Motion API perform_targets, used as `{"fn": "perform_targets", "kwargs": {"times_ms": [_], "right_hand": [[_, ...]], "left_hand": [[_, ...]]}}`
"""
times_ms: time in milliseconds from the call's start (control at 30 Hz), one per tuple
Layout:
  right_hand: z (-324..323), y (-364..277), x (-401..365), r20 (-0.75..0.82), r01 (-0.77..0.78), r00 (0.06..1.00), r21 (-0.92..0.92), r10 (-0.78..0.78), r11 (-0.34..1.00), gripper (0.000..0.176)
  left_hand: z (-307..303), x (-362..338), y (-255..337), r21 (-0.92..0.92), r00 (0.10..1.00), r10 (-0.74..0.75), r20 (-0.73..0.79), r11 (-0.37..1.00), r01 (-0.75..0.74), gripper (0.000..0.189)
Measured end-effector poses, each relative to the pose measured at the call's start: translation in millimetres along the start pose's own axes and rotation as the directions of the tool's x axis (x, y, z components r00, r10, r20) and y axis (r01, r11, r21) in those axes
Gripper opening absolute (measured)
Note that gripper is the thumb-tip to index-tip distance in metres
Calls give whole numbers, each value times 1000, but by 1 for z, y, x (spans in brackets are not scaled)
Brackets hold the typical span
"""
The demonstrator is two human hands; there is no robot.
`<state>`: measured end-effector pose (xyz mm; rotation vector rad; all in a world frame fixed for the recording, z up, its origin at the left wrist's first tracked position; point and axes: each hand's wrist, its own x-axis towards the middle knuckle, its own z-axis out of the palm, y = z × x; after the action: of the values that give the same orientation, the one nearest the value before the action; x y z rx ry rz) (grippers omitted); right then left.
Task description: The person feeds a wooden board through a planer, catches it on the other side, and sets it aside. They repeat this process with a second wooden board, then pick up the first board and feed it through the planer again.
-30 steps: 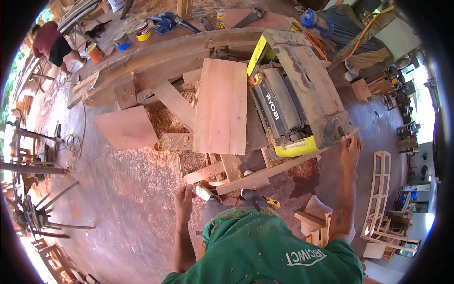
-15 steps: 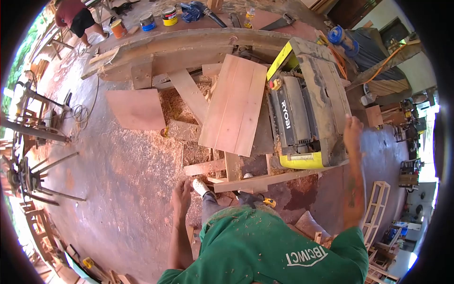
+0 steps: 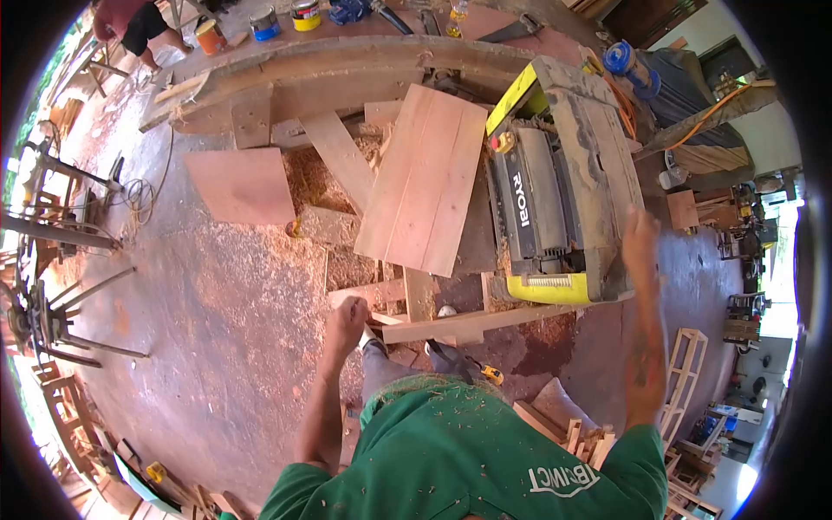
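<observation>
My left hand point(image 3: 348, 319) hangs over the near edge of the wooden frame, its fingers curled into a loose fist; I see nothing in it. At the outer right side of a dusty yellow and grey RYOBI planer point(image 3: 537, 195), my right hand point(image 3: 640, 243) is closed against the machine's edge. What its fingers hold, if anything, is hidden. A wide panel of joined boards point(image 3: 423, 178) lies slanted just left of the planer. Wood shavings point(image 3: 316, 186) and narrow board pieces point(image 3: 341, 160) lie beneath and beside it.
A pink-brown board point(image 3: 241, 185) lies left of the frame. Thick beams point(image 3: 295, 82) run along the far side, with paint cans point(image 3: 305, 15) beyond. A metal stand point(image 3: 56, 325) is at left, a ladder-like wooden frame point(image 3: 685, 381) at right. Another person point(image 3: 143, 30) is far left.
My left hand has risen slightly and its fingers have curled tighter. My right hand stays beside the planer. My feet have shifted, and the whole view has moved a little.
</observation>
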<state>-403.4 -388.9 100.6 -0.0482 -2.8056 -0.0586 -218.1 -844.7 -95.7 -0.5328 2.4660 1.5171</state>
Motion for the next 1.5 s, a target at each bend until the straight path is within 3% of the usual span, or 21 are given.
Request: {"fn": "perform_targets", "kwargs": {"times_ms": [100, 167, 233, 333, 367, 433, 500, 600, 667, 900, 967, 1000, 1033, 1067, 1100, 1233, 1300, 1333, 1367, 1433, 1500], "right_hand": [[13, 99, -9, 32, 126, 991, 34, -127, 991, 34], [-5, 107, -56, 68, -68, 995, -21, 69, 997, 34], [-20, 84, -102, 0, -4, 1000, -64, 4, 998, 32], [-44, -8, -101, 75, 31, 996, 112, -40, 993, 31], [-40, -25, -89, 58, 53, 996, 142, -62, 988, 32], [-24, -35, -37, 44, 43, 998, 94, -47, 995, 33], [-11, -7, -4, 40, 0, 999, 23, -1, 1000, 33], [3, 63, -5, -14, 10, 1000, 33, -10, 999, 34], [-5, 88, -35, 37, -145, 989, 56, 143, 988, 35], [-23, 75, -73, -49, -92, 994, 65, 95, 994, 35], [-21, 76, -68, -36, -127, 991, 42, 128, 991, 34], [-19, 75, -67, -33, -120, 992, 49, 122, 992, 34], [-17, 74, -67, -60, -150, 986, 52, 153, 987, 33], [-16, 75, -65, -87, -175, 980, 55, 180, 983, 33], [-12, 81, -65, -86, -154, 983, 62, 159, 986, 33], [-1, 83, -55, -137, -167, 977, -18, 163, 986, 33], [-9, 78, -67, -83, -221, 973, -104, 213, 970, 34], [-9, 74, -64, -88, -253, 966, -106, 244, 962, 36], [-10, 70, -59, -103, -285, 956, -105, 275, 953, 37], [0, 89, -59, -120, -295, 953, -169, 277, 940, 39], [9, 98, -55, -138, -295, 953, -227, 269, 928, 41]], "left_hand": [[2, 1, -5, -82, 999, -20, -45, 996, 16, 26], [8, 1, -29, -44, 999, -3, -35, 999, 1, 26], [13, -8, -42, 5, 1000, 9, -26, 1000, -9, 26], [20, -15, -49, -327, 981, -161, 109, 926, 188, 25], [26, -9, -51, -321, 982, -153, 108, 930, 180, 25], [49, 5, -44, -610, 940, -290, 178, 718, 337, 36], [69, 32, -33, -663, 906, -307, 291, 618, 423, 57], [121, 84, -40, -741, 885, -304, 353, 486, 463, 62], [146, 112, -37, -835, 840, -412, 353, 267, 482, 58], [132, 130, -23, -981, 955, -240, 173, 45, 189, 50], [107, 125, -55, -978, 964, -266, 27, 192, 80, 42], [85, 119, -78, -934, 949, -313, 35, 327, 142, 37], [49, 91, -76, -908, 979, -198, 40, 402, 118, 34], [20, 57, -44, -915, 981, -194, -18, 398, 62, 30], [5, 56, -109, -899, 969, -239, 64, 409, 160, 30], [-53, -1, -126, -891, 938, -331, -101, 450, 63, 22], [-76, 1, -187, -627, 913, -393, 113, 684, 372, 21], [-79, 5, -192, -843, 977, -173, 127, 500, 198, 21], [-88, 24, -196, -847, 978, -157, 135, 494, 196, 21], [-99, 66, -182, -796, 982, -22, 189, 581, 167, 22], [-104, 111, -132, -631, 975, -86, 203, 751, 198, 23]]}}
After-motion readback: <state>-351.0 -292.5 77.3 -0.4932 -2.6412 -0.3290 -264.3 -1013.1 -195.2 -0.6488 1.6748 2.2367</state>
